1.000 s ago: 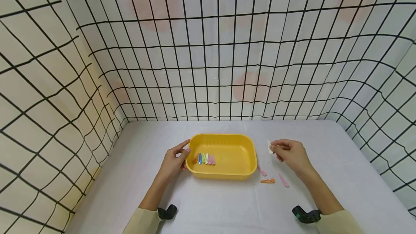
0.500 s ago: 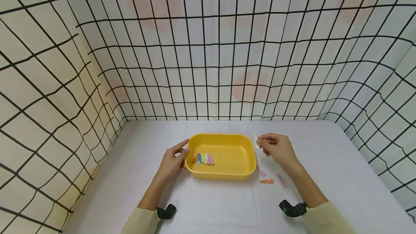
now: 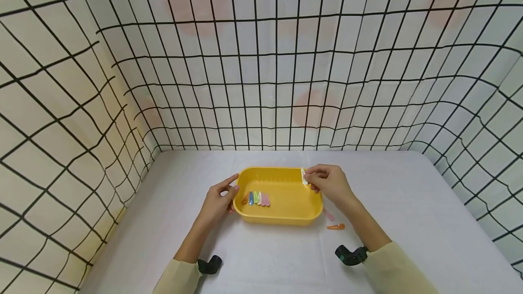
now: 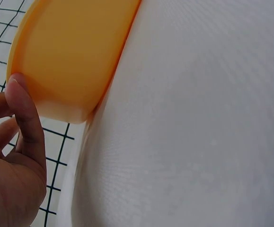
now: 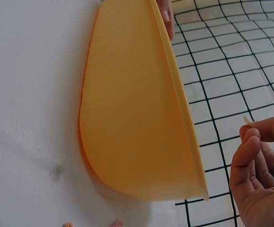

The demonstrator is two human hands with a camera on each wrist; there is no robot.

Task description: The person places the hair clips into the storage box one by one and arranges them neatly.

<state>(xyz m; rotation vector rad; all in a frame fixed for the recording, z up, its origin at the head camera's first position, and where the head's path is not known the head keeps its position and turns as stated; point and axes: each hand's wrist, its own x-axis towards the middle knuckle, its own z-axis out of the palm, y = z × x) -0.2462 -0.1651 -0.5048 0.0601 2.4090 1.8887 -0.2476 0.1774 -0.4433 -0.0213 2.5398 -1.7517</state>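
While an orange clip (image 3: 336,227) and a pink clip (image 3: 328,215) lie on the bench (image 3: 269,257), the left hand (image 3: 218,200) grips the left end of a yellow tray (image 3: 292,201) holding a row of clips (image 3: 256,198); the right hand (image 3: 332,185) pinches a white clip (image 3: 303,176) over the tray's far right corner, before a black grid (image 3: 276,84).

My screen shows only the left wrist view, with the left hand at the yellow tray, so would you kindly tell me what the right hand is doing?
Observer: The right hand pinches a white clip near the far right corner of the tray.
Operator: Thank you; is anything lying inside the tray?
Observer: Yes, a row of six clips lies toward its left end.
Operator: And is anything lying outside it?
Observer: An orange clip lies on the table, off the tray's near right corner.
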